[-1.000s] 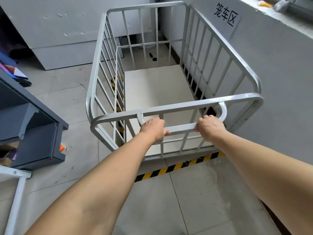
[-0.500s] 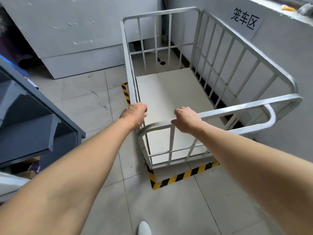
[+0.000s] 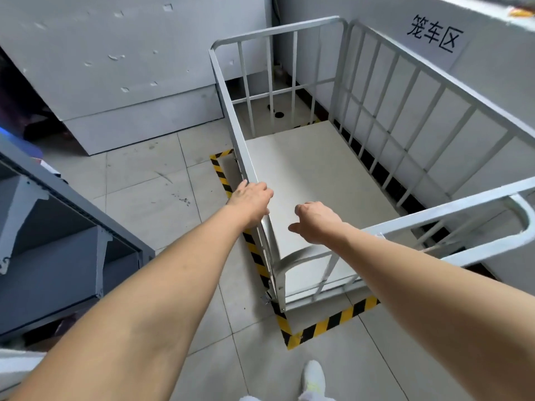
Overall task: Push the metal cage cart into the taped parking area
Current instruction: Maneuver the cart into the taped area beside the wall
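Observation:
The grey metal cage cart [image 3: 373,91] has barred sides and a pale floor. It stands along the right wall, inside the yellow-and-black floor tape [image 3: 327,325], which shows at its near end and down its left side. My left hand [image 3: 252,201] lies on the cart's left top rail near the front corner, fingers draped over it. My right hand [image 3: 315,224] hovers just inside that corner above the cart floor. Its fingers are loosely curled and hold nothing. The near top rail passes under my right forearm.
A dark grey shelf unit [image 3: 58,241] stands close on the left. A large white panel [image 3: 130,82] leans at the back left. A sign [image 3: 434,36] hangs on the right wall above the cart. My white shoe [image 3: 314,377] is on the tiles just outside the tape.
Both hands left the near push bar and shifted to the cart's front left corner. The right hand then let go of the rail. My view moved left of the cart.

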A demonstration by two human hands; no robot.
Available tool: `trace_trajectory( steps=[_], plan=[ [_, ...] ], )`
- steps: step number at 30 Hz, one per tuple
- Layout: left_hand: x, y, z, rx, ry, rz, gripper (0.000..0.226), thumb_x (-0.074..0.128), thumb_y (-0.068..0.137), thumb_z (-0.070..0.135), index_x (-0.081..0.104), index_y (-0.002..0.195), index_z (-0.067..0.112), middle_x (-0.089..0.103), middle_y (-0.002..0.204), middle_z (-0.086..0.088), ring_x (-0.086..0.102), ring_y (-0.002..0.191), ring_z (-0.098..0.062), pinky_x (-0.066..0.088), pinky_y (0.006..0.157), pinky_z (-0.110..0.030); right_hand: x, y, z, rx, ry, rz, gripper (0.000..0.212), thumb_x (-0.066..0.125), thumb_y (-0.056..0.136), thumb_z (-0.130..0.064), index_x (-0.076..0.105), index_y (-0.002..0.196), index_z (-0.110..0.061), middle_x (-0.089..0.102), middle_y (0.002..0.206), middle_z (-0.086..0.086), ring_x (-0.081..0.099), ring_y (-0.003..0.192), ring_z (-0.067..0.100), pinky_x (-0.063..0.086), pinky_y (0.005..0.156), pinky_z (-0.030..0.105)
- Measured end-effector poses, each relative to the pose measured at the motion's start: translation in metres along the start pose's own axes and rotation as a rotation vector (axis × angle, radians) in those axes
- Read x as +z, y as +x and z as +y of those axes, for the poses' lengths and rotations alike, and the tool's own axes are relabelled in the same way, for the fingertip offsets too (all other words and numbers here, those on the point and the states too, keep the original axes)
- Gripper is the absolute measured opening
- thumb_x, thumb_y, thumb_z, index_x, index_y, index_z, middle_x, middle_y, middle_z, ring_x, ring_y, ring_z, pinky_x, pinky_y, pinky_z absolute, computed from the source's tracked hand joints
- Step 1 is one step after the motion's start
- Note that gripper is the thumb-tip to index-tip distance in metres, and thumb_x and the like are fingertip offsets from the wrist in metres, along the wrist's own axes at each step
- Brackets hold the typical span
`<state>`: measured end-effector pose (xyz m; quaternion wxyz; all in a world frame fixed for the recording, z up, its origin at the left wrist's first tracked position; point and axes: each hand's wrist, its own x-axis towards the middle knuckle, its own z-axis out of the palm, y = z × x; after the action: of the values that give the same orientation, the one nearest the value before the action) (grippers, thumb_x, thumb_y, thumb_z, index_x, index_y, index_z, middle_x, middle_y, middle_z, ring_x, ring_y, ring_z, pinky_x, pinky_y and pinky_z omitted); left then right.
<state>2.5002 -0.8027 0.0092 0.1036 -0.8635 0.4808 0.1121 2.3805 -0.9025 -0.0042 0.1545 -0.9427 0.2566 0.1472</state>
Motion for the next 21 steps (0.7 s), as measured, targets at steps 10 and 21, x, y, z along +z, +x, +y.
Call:
trace_trajectory(
  steps=[10, 21],
  plan=[
    [0.010, 0.070, -0.071, 0.183, 0.122, -0.023, 0.042, 0.051, 0.098, 0.029, 0.048, 0.137, 0.013, 0.049, 0.137, -0.008, 0.044, 0.131, -0.027, 0.019, 0.118, -0.042, 0.012, 0.048, -0.044, 0.161, 0.104, -0.064, 0.050, 0.049, 0.094, -0.050, 0.056, 0.120, -0.007, 0.061, 0.120, 0.013, 0.056, 0.113, 0.031, 0.046, 0.084, 0.032],
    [0.014, 0.129, -0.133, 0.439, 0.138, -0.025, 0.062, 0.051, 0.095, 0.049, 0.039, 0.143, 0.013, 0.042, 0.145, -0.006, 0.039, 0.136, -0.025, 0.027, 0.114, -0.037, 0.047, 0.086, -0.103, 0.448, 0.158, 0.092, 0.030, 0.053, 0.095, -0.023, 0.047, 0.120, -0.006, 0.056, 0.123, 0.013, 0.050, 0.117, 0.031, 0.044, 0.088, 0.036]
  ],
)
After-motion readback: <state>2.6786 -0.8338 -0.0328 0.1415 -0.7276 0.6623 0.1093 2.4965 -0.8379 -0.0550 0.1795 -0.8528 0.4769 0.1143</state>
